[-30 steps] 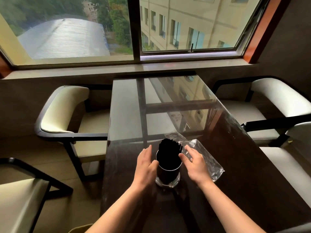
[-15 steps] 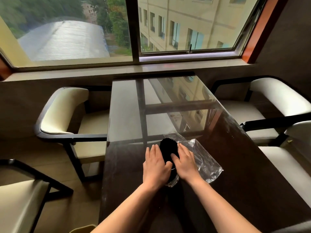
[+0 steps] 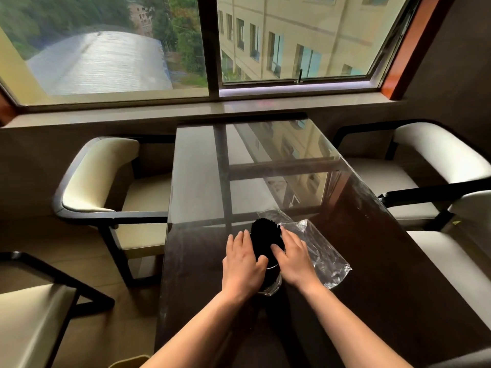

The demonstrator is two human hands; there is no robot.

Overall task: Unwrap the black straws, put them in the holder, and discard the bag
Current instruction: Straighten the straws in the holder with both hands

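Note:
A thick bundle of black straws stands upright in a glass holder near the middle of the dark table. My left hand lies against the bundle's left side, fingers straight, thumb across the holder's rim. On the right side my right hand presses the bundle in the same way with flat fingers. Behind my right hand lies the clear plastic bag, crumpled on the table. The hands hide most of the holder.
The glossy table runs to the window sill. Cream chairs stand at the left, the right, the near left and the near right. A yellowish bin rim shows at the bottom edge.
Both hands have closed in from the sides of the holder onto the straws and now press them together. The bundle looks tighter and rounder. The bag has not moved.

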